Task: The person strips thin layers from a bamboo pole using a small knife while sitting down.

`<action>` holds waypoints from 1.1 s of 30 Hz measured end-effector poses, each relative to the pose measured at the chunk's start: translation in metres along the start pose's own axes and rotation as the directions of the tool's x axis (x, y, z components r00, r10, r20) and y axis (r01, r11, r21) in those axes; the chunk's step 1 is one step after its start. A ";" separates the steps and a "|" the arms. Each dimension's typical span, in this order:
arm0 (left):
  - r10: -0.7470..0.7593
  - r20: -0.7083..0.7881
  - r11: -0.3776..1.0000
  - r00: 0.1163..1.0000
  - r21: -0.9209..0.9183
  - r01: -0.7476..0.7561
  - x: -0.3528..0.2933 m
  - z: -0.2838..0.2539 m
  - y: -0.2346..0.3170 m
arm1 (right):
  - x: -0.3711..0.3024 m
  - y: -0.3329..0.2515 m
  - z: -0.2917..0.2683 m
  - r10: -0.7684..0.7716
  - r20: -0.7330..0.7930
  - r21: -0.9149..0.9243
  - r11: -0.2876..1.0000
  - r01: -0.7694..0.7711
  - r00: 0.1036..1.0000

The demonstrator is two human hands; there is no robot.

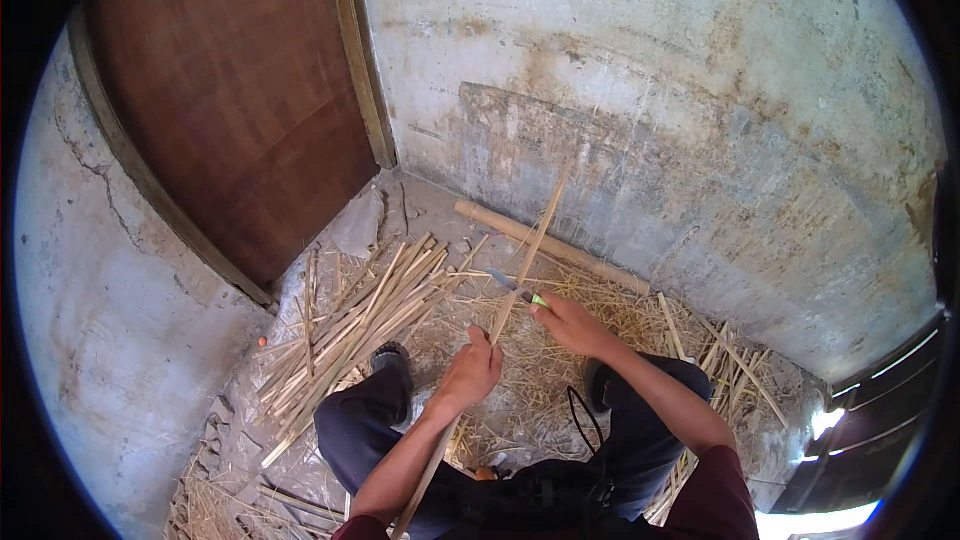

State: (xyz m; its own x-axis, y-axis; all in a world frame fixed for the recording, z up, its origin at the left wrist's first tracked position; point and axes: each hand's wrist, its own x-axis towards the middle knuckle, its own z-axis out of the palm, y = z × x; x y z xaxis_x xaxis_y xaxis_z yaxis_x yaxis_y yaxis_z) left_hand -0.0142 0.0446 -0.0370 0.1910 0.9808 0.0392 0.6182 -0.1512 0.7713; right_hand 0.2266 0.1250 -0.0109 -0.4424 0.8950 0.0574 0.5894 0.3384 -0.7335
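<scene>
A long, thin bamboo strip [541, 225] runs slantwise from my lap up toward the wall. My left hand [470, 372] is closed around its lower part, between my knees. In my right hand [572, 326] is a knife [512, 283] with a bright green handle. Its blade points left and lies across the strip, a little beyond my left hand. Whether the edge is cutting into the strip cannot be made out. My right fingers are wrapped round the handle and hide most of it.
A pile of split bamboo strips [385, 305] lies on the left. A thick bamboo pole [560, 248] rests along the foot of the stained wall [680, 120]. Shavings [530, 380] cover the ground around my shoes. A brown door [225, 90] stands at the far left; more strips [735, 365] lie right.
</scene>
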 end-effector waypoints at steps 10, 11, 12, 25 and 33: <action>-0.080 0.013 0.995 0.997 -0.052 0.081 -0.001 -0.003 0.007 | -0.007 -0.003 0.002 -0.122 -0.085 -0.283 0.955 0.093 0.989; -0.109 0.044 0.994 0.993 -0.003 0.109 -0.003 -0.002 0.007 | -0.011 -0.004 0.008 -0.134 -0.098 -0.280 0.955 0.102 0.986; -0.140 0.072 0.989 0.988 0.048 0.137 -0.002 -0.003 0.006 | -0.015 -0.004 0.012 -0.110 -0.110 -0.190 0.978 0.088 0.988; -0.089 0.082 0.996 0.993 0.023 0.087 0.000 -0.009 0.021 | -0.022 -0.011 0.001 -0.091 -0.043 -0.189 0.979 0.081 0.995; -0.101 0.041 0.995 0.994 -0.001 0.101 0.001 -0.010 0.011 | -0.034 -0.048 -0.031 -0.209 -0.553 0.080 0.950 0.302 0.806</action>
State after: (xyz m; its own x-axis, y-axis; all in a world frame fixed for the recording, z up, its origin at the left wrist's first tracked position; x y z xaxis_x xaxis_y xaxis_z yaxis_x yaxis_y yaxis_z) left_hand -0.0143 0.0452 -0.0221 0.1587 0.9852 -0.0650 0.6335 -0.0511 0.7720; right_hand 0.2337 0.0872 0.0434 -0.1062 0.8115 0.5746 0.3724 0.5683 -0.7337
